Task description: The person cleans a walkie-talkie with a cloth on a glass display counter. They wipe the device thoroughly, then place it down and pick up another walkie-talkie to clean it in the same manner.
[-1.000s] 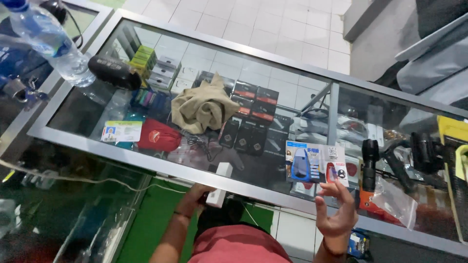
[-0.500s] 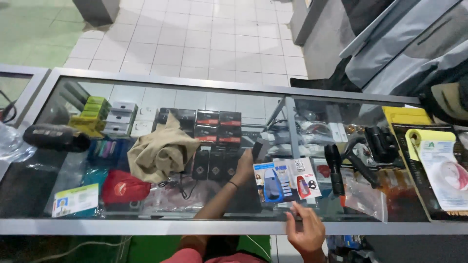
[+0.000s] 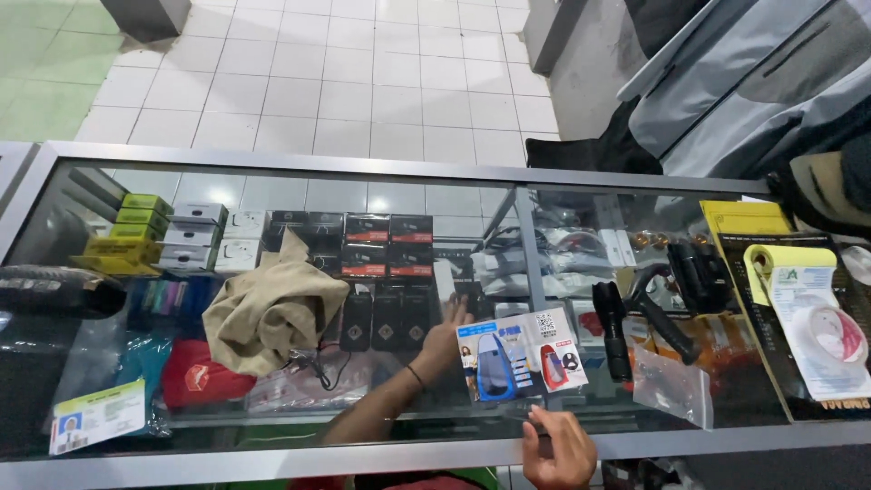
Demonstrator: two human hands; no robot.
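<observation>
I look down on a glass display counter [image 3: 272, 461] with a metal frame. My left hand [image 3: 446, 334] reaches inside the case under the glass, a dark band on its wrist. Its fingers hold a small white box [image 3: 444, 281] next to rows of black boxes [image 3: 386, 245] on the shelf. My right hand [image 3: 557, 451] rests on the counter's front edge, fingers curled, touching the frame and holding nothing. Just above it a printed blue and white leaflet [image 3: 519, 354] lies on the glass.
A beige cloth [image 3: 272, 313] and a black cylinder [image 3: 54, 290] lie on the glass at left, with a card [image 3: 95, 417] nearby. A black torch [image 3: 612, 328], a plastic bag [image 3: 671, 386] and a yellow pad [image 3: 789, 299] sit at right. White tiled floor [image 3: 363, 82] lies beyond.
The view has swung right and forward along the counter. My left hand went deeper into the case with the white box, up to the black boxes. My right hand dropped onto the front edge.
</observation>
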